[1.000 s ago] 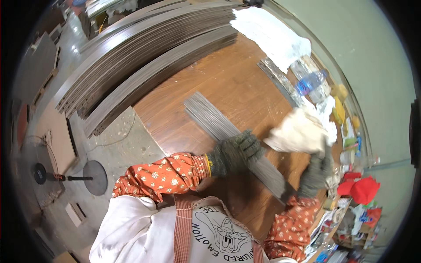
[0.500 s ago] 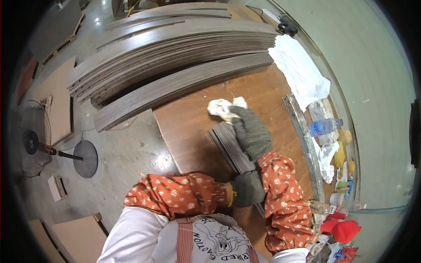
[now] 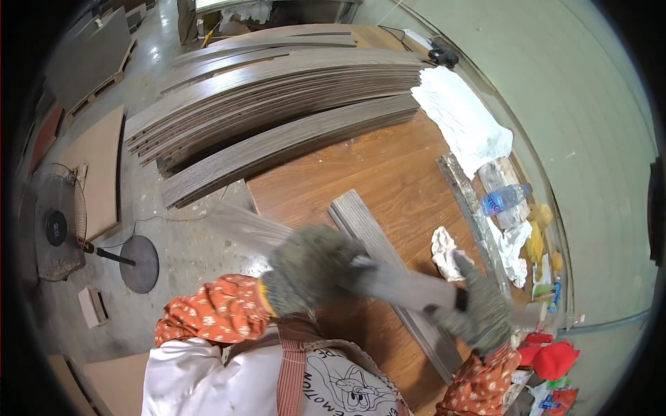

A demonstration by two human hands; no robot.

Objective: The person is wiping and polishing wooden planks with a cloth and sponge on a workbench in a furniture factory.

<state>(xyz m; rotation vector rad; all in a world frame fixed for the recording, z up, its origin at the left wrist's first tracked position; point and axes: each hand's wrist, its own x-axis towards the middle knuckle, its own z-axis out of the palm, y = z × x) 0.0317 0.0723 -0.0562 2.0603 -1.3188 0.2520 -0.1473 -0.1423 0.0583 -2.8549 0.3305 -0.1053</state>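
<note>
A grey wood-grain strip, smeared by motion, slants in front of me above the brown wood-grain table. My left hand, in a dark grey knit glove, is closed round its middle. At the strip's right end my right hand, gloved alike, grips it. A crumpled white rag touches the right hand's fingertips; whether they pinch it I cannot tell. Below the held strip, a small stack of similar grey strips lies on the table, partly hidden by it.
Long grey planks are piled across the table's far side. White cloth, a metal bar, a plastic bottle and red items line the right side. A fan with a round base stands on the floor at left.
The hands have moved apart, the left up and leftward, the right down and rightward with the rag. A strip is now raised slantwise between them above the small stack.
</note>
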